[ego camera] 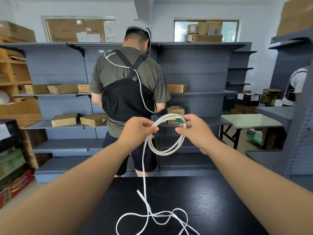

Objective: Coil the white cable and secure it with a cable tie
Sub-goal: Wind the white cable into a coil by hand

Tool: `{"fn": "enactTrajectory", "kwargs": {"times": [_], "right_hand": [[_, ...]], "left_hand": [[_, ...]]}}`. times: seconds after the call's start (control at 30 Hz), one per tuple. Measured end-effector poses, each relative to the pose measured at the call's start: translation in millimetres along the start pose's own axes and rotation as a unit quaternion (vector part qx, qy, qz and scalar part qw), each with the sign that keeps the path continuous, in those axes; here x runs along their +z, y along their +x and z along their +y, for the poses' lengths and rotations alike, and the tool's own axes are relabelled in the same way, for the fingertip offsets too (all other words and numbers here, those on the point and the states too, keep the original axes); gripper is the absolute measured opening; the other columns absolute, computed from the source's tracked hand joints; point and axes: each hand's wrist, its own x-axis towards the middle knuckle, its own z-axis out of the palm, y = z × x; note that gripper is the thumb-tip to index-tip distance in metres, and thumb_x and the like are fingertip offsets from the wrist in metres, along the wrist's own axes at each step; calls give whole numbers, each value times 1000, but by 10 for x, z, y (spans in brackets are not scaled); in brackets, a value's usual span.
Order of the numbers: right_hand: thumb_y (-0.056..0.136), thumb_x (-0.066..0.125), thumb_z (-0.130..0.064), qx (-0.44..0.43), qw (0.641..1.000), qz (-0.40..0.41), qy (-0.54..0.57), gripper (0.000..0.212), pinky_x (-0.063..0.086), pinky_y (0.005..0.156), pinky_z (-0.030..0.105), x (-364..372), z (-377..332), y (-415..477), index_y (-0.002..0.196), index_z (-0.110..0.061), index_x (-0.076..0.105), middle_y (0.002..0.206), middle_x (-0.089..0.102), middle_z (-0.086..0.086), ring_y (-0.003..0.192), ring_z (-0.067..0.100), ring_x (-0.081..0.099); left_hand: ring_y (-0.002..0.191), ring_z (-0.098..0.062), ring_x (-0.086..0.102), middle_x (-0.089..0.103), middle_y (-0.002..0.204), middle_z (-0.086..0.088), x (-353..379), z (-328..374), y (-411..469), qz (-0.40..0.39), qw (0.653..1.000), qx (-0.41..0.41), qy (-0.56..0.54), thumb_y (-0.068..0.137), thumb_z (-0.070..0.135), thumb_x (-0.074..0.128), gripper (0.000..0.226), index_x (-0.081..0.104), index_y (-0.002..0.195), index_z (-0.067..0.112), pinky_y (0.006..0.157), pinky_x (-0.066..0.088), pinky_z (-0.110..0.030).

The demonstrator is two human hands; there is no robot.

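the left hand point(140, 131) pinches one side of a small coil of flat white cable point(162, 152). the right hand point(194, 131) grips the other side beside the green plug end point(180, 120). the loose tail hangs down and lies tangled on the black wood-grain bench point(220, 200). judging from this, each new turn should match the loop size, lie flat and untwisted, and pass under a firm left pinch.

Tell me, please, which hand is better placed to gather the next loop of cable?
Probably the right hand: the left hand pinches the coil where the tail drops, so it anchors.
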Motion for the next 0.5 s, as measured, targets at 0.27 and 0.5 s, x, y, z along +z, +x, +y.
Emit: {"fn": "enactTrajectory", "kwargs": {"times": [0.27,0.5], "right_hand": [[85,64,-23,-126,956,-56,-260,30,38,79,24,27,-186,-12,114,-22,61,111,63,-1,104,18,57],[86,62,-24,-142,946,-45,-287,22,41,76,26,-7,-272,-70,106,-23,70,101,68,4,96,19,58]], "left_hand": [[54,-2,54,65,58,6,-59,158,8,-66,977,54,194,81,23,70,4,74,83,23,66,46,-25],[60,-4,59,69,65,0,-28,58,-99,-69,994,35,82,80,21,73,4,71,77,19,67,47,-19]]}}
